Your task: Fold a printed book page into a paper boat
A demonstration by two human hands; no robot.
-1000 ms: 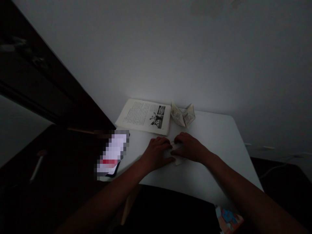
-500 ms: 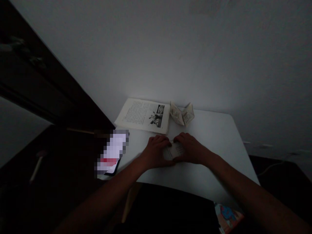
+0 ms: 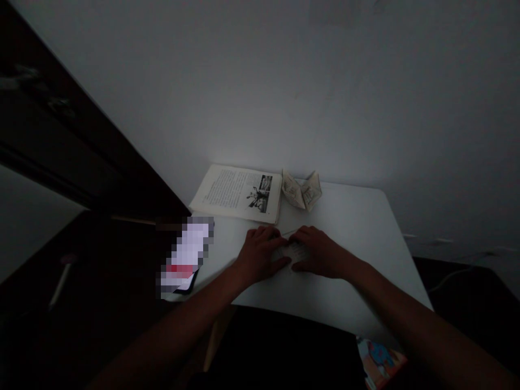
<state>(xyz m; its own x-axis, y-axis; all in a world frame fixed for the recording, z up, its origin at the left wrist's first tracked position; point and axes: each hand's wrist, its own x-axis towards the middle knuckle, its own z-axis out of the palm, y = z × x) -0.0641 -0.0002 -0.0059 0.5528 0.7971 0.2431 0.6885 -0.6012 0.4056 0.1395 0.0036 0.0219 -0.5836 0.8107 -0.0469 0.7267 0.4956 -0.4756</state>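
Both my hands rest close together on a small white table (image 3: pixel 357 216), pressing on a small folded piece of printed paper (image 3: pixel 293 252) that shows between them. My left hand (image 3: pixel 260 254) lies on the paper's left side with fingers curled down onto it. My right hand (image 3: pixel 320 252) covers its right side, fingers bent and pinching the paper's edge. Most of the paper is hidden under the hands. The room is dim.
An open printed booklet (image 3: pixel 239 192) with a picture lies at the table's back left. A folded paper shape (image 3: pixel 301 190) stands beside it. A blurred-out phone (image 3: pixel 184 257) sits at the left edge. A colourful item (image 3: pixel 379 360) lies near the front right corner. Dark furniture stands left.
The paper piece that stuck out below my hands a second ago is folded up and now shows only between them. Both hands shifted slightly while staying on it.
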